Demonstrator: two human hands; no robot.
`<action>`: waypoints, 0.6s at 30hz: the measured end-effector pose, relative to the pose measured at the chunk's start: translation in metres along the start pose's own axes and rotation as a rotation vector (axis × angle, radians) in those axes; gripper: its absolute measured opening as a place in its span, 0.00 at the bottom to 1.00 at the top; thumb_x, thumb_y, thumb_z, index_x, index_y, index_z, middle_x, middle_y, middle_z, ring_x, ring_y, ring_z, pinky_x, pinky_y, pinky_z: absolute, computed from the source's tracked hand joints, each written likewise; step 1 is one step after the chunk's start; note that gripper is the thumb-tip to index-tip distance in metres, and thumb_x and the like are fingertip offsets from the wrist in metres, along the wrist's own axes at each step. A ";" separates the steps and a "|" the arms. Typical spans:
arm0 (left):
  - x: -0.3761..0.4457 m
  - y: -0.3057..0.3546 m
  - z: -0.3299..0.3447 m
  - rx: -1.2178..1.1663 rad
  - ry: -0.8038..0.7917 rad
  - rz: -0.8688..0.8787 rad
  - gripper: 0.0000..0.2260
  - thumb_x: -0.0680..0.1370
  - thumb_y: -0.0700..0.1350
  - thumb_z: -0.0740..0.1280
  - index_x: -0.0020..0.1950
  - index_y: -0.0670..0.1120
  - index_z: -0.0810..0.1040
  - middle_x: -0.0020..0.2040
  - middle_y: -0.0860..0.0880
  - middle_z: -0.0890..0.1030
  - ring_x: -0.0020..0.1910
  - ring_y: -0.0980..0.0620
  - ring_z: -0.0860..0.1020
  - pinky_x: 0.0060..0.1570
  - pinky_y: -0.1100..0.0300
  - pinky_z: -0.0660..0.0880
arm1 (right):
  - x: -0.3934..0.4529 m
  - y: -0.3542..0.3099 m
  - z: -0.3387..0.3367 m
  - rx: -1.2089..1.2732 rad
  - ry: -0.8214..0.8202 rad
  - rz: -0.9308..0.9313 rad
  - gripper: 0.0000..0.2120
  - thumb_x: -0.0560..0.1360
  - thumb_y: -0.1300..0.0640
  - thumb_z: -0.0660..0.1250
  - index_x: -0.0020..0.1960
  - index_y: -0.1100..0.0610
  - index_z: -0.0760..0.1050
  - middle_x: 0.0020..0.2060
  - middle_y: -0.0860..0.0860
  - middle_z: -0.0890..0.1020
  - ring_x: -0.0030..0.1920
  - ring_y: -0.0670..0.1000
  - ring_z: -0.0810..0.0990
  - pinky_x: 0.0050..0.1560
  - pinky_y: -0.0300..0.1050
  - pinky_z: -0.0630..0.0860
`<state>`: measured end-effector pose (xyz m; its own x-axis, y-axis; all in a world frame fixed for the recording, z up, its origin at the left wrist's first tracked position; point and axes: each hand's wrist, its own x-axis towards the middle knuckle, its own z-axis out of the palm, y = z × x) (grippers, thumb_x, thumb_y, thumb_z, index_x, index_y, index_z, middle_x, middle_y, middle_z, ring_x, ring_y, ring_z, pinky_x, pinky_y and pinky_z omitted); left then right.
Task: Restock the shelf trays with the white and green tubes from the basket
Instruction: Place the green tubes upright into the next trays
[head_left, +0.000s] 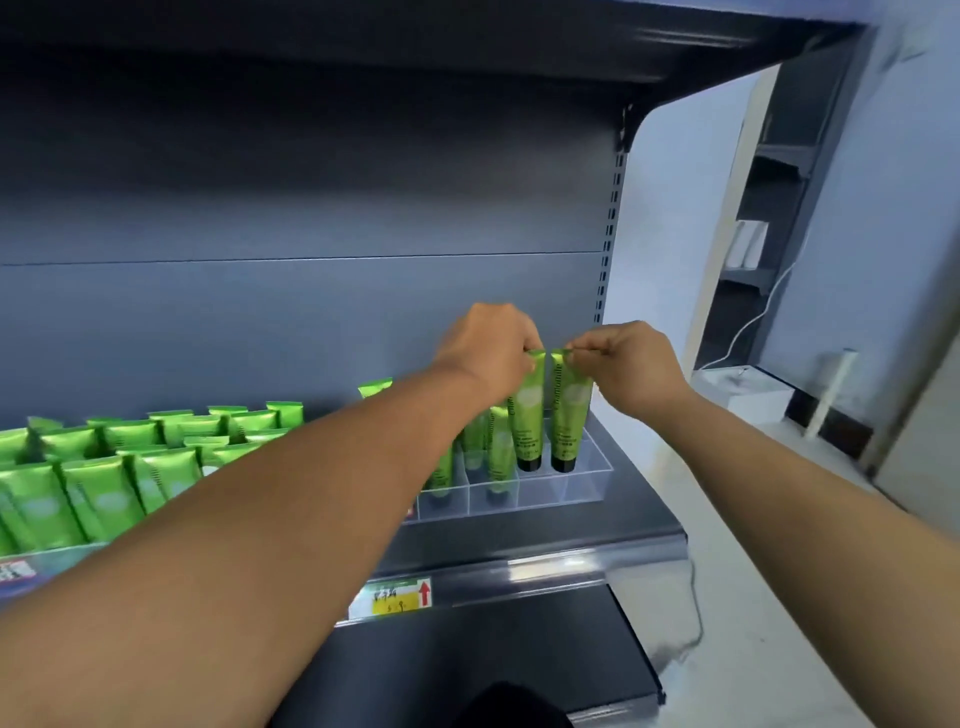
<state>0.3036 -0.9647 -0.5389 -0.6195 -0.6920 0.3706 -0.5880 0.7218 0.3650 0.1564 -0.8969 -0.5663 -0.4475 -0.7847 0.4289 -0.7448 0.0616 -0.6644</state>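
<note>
Over the clear divided tray (587, 480) at the shelf's right end, I have my left hand (493, 353) pinched on the crimped top of one green tube (529, 410) and my right hand (626, 364) pinched on a second green tube (571, 415), caps down in neighbouring cells. My worry: a tilted release could topple them against the tubes alongside. The grey shelf (519, 535) carries a price label (397, 597); further green tubes (104, 478) stand left. No basket in view.
</note>
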 end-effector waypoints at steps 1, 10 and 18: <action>0.007 0.003 0.006 0.007 -0.009 0.004 0.08 0.76 0.41 0.68 0.51 0.49 0.84 0.51 0.46 0.84 0.52 0.45 0.81 0.55 0.52 0.78 | 0.007 0.008 -0.002 -0.008 0.000 -0.001 0.06 0.75 0.60 0.68 0.45 0.57 0.84 0.34 0.47 0.80 0.27 0.38 0.74 0.27 0.25 0.66; 0.055 0.006 0.058 0.159 -0.105 0.038 0.09 0.77 0.42 0.67 0.55 0.48 0.83 0.55 0.45 0.83 0.55 0.43 0.79 0.56 0.53 0.76 | 0.044 0.063 0.001 -0.166 -0.046 -0.033 0.07 0.75 0.62 0.67 0.45 0.62 0.83 0.40 0.53 0.82 0.36 0.50 0.75 0.36 0.38 0.71; 0.073 -0.009 0.098 0.230 -0.193 0.031 0.07 0.76 0.40 0.67 0.51 0.46 0.82 0.50 0.45 0.82 0.51 0.42 0.80 0.48 0.54 0.76 | 0.056 0.099 0.023 -0.234 -0.152 -0.036 0.07 0.74 0.62 0.67 0.46 0.58 0.84 0.41 0.53 0.85 0.40 0.52 0.79 0.40 0.38 0.72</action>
<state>0.2130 -1.0206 -0.5989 -0.7133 -0.6712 0.2018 -0.6560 0.7407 0.1450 0.0685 -0.9490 -0.6222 -0.3524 -0.8713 0.3415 -0.8610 0.1588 -0.4832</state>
